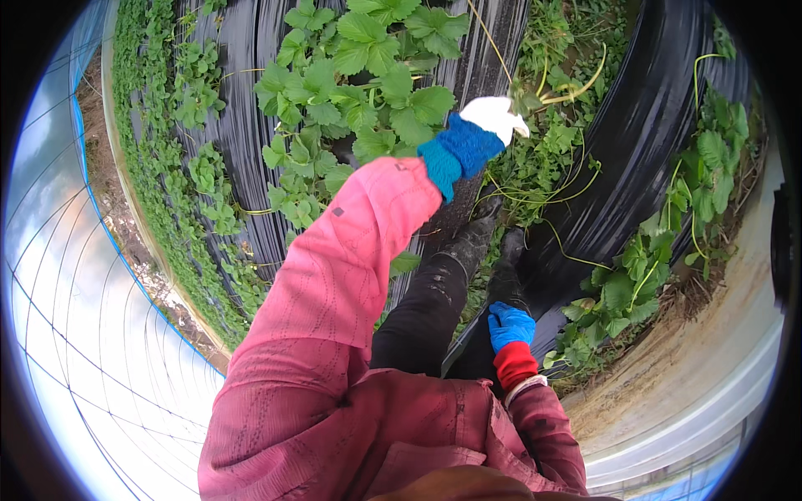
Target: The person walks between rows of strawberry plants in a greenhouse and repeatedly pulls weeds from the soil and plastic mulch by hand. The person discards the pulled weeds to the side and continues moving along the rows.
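My left hand [495,119], in a white glove with a blue knitted cuff, reaches over the weedy strip between the mulched beds. Its glove looks closed around strawberry runners [573,94]; a thin tan stem rises from there and pale yellow-green stems curve off to the right. Glare hides the fingers' detail. My right hand [512,325], in a blue glove with a red cuff, rests on my right knee and shows nothing in it. Leafy strawberry plants [376,81] grow through the black plastic mulch [241,113] beside my left forearm.
My dark boots [470,241] stand between the beds among weeds [557,150]. More strawberry plants [633,282] line the right bed, near bare soil and a pale plastic wall [708,401]. Loose runners trail across the right mulch. Further planted rows [150,169] lie at left.
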The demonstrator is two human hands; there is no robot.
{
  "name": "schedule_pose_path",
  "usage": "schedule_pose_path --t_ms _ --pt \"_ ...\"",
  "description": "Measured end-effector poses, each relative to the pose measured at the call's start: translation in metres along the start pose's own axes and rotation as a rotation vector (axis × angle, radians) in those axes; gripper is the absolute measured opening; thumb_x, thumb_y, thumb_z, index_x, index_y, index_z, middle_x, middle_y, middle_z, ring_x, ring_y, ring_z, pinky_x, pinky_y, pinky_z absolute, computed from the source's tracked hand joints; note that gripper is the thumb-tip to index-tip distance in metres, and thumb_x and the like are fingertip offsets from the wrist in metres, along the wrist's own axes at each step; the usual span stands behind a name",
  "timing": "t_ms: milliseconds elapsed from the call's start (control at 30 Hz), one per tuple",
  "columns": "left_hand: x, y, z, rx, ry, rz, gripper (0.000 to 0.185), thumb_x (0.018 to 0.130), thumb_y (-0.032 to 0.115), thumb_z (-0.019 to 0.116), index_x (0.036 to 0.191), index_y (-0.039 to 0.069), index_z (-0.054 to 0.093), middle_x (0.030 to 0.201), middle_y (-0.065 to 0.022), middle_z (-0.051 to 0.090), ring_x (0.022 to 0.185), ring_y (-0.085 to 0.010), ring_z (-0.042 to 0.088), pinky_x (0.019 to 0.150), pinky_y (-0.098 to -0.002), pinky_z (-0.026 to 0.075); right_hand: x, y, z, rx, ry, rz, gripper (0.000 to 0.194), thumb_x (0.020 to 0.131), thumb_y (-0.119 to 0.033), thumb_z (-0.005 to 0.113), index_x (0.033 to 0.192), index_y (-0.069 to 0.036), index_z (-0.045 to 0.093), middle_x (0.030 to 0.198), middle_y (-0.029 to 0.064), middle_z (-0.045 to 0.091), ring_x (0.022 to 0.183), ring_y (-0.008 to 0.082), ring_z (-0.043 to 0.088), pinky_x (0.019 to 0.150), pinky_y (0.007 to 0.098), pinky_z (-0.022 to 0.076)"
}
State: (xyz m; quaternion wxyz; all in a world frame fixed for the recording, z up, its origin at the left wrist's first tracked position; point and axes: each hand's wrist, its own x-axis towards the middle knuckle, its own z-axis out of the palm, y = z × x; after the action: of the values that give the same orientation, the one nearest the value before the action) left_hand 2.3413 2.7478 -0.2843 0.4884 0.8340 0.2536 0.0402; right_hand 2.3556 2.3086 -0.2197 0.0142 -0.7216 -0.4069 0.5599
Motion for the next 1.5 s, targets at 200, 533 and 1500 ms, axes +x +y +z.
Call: schedule_pose_path --t_ms 200,533,1500 --pt "-0.172 0.204 0.063 -0.097 -0.034 0.049 0.022 0.086 0.017 0.058 0.102 0.01 0.071 0.087 -0.0116 0.07 0.072 -0.031 0.066 0.065 -0.0417 0.053 -0.053 -0.036 -0.061 1.363 -0.209 0.275 0.031 0.096 -0.018 0.069 0.125 -0.005 0.067 0.107 0.0044 0.071 0.099 0.0134 0.063 0.092 0.0286 0.0504" --pt "-0.233 0.337 -0.038 -0.403 -0.337 0.058 0.038 0.096 0.043 0.061 0.118 0.013 0.066 0.095 -0.0088 0.071 0.081 -0.0287 0.068 0.068 -0.042 0.054 -0.159 -0.181 -0.191 1.774 -0.393 -0.238 0.056 0.098 -0.033 0.061 0.136 0.009 0.055 0.14 0.0252 0.057 0.133 0.0353 0.053 0.116 0.0463 0.0366" --pt "0.025 0.281 -0.076 -0.285 -0.354 -0.773 0.029 0.097 0.005 0.056 0.125 0.005 0.065 0.108 -0.0095 0.071 0.088 -0.0168 0.07 0.082 -0.0284 0.054 0.082 0.169 -0.398 0.528 0.584 0.46 0.057 0.092 -0.023 0.069 0.145 -0.011 0.053 0.129 0.015 0.067 0.109 0.0247 0.067 0.096 0.0361 0.0509"
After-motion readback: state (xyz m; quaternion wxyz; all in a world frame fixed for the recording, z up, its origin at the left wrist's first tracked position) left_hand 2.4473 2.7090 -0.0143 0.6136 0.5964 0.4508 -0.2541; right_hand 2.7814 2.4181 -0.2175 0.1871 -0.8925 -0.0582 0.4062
